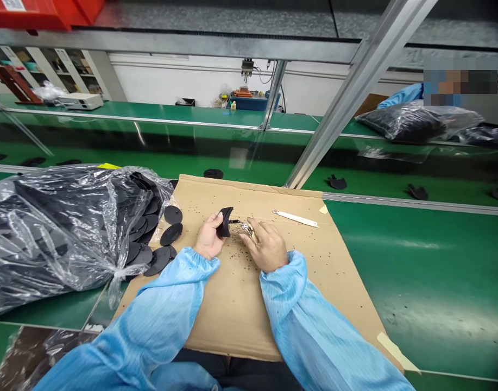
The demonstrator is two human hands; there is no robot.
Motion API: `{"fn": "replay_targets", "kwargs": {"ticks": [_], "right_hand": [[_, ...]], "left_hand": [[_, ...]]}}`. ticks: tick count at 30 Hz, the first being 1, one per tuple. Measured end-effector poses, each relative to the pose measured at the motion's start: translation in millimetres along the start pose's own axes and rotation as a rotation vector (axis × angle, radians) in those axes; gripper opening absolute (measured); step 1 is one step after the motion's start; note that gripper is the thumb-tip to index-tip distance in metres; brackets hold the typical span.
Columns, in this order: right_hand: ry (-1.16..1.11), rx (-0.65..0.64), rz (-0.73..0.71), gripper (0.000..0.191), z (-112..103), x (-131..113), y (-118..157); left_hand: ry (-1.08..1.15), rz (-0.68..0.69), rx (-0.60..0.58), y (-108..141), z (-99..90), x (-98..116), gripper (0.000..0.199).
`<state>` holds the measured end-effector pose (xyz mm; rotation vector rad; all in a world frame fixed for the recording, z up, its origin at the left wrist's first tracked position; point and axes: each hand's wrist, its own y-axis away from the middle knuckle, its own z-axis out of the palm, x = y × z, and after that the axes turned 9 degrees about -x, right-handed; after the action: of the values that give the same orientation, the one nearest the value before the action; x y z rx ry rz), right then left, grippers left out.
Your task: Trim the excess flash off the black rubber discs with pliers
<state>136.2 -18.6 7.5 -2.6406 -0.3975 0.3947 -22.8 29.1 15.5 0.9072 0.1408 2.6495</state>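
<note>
My left hand (209,236) grips a curved black rubber disc (225,221), bent upward between the fingers and thumb. My right hand (265,247) holds small metal snips (246,228), their tips close to the disc's edge, partly hidden by my fingers. Both hands rest above a tan cardboard sheet (236,320) scattered with black crumbs (240,255). A white-handled knife (295,218) lies on the cardboard to the right of my hands. Several loose black discs (159,260) lie at the sheet's left edge, beside a clear plastic bag (57,239) packed with more.
The cardboard lies on a green workbench (407,271). Behind it, an aluminium frame (346,114) crosses the view, and black pieces (338,182) lie on a green surface. A co-worker's blue sleeve (399,95) and a black-filled bag (411,122) are at the back right.
</note>
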Motion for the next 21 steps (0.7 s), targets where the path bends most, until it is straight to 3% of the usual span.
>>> {"fn": "replay_targets", "kwargs": {"ticks": [11, 21], "right_hand": [[0.001, 0.035, -0.008, 0.038, -0.4, 0.4, 0.3], [0.07, -0.038, 0.009, 0.028, -4.5, -1.7, -0.2]], "left_hand": [[0.005, -0.028, -0.003, 0.6, -0.1, 0.0, 0.013], [0.006, -0.025, -0.033, 1.0, -0.3, -1.5, 0.015]]}}
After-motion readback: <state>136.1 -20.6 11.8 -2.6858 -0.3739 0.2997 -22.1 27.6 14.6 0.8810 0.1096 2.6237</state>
